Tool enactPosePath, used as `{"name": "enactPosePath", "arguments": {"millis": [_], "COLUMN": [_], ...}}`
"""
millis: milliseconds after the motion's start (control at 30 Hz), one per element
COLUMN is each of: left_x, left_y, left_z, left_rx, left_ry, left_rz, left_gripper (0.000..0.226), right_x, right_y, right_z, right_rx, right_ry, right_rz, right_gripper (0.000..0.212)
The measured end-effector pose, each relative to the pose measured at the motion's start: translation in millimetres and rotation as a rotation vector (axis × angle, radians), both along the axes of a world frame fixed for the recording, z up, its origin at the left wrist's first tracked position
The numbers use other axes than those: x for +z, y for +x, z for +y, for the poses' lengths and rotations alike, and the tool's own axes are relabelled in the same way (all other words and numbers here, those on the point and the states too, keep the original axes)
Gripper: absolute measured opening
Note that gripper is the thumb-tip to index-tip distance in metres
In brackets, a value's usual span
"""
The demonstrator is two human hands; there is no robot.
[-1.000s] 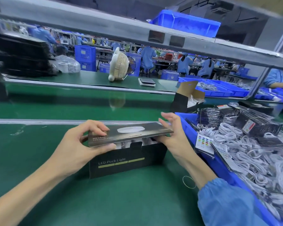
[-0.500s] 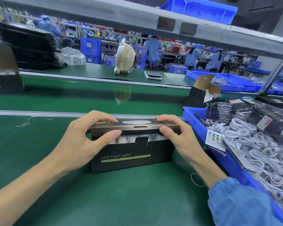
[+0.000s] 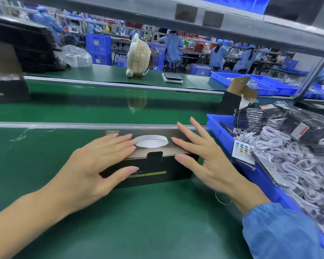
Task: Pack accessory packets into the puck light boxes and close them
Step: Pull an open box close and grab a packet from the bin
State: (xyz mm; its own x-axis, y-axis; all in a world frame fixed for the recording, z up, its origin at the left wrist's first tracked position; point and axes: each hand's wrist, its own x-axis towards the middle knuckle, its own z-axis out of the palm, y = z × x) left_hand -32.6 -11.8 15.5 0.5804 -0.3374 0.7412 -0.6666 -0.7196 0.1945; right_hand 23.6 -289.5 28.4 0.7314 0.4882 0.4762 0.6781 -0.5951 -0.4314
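My left hand [image 3: 94,165] and right hand [image 3: 204,156] lie flat, fingers spread, on the closed puck light box [image 3: 153,171] on the green tabletop [image 3: 138,230]. Blue bin [image 3: 221,128] of cable packets [image 3: 288,156] sits right; my palms probably hide the box ends.

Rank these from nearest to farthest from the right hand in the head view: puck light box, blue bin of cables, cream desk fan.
1. puck light box: under the right hand, touching.
2. blue bin of cables: just right of it.
3. cream desk fan: far across the belt, on the rear bench.
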Motion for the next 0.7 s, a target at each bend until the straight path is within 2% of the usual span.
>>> {"name": "enactPosePath", "arguments": {"millis": [67, 133, 200, 333, 467, 533, 633, 667, 700], "left_x": [-3.9, -5.2, -3.2, -6.4, -9.7, -10.4, -10.7, -10.4, -10.0], "left_y": [-1.3, -1.9, -0.9, -0.2, -0.2, 0.8, 2.3, 2.4, 2.4], "left_z": [-0.6, -0.4, -1.1, -4.3, -6.2, -7.4, -7.9, -8.1, -8.4], "left_rx": [0.035, 0.032, 0.027, 0.043, 0.061, 0.060, 0.067, 0.068, 0.068], "left_ry": [0.054, 0.026, -0.023, -0.053, -0.056, -0.073, -0.101, -0.103, -0.109], "left_rz": [-0.040, -0.037, -0.019, -0.038, -0.069, -0.077, -0.063, -0.053, -0.047], "left_gripper": [0.044, 0.041, 0.039, 0.034, 0.032, 0.032, 0.033, 0.033, 0.031], "right_x": [-0.3, 0.3, -2.4, -8.5, -12.7, -13.1, -6.0, -4.2, -4.3], "right_y": [-6.6, -10.9, -12.3, -14.4, -21.6, -23.8, -21.4, -20.1, -18.9], "right_z": [7.8, 23.3, 41.5, 55.9, 54.5, 57.9, 57.2, 55.3, 53.8], "right_rx": [-0.041, 0.037, 0.123, 0.081, 0.039, 0.024, -0.013, -0.023, -0.031], "right_ry": [-0.055, -0.023, -0.002, -0.026, 0.022, 0.071, 0.235, 0.243, 0.201], "right_rz": [-0.249, -0.565, -0.762, -0.757, -0.860, -0.759, -0.390, -0.357, -0.413], "right_gripper": [0.047, 0.033, 0.015, 0.015, 0.004, 0.003, 0.013, 0.017, 0.018]}}
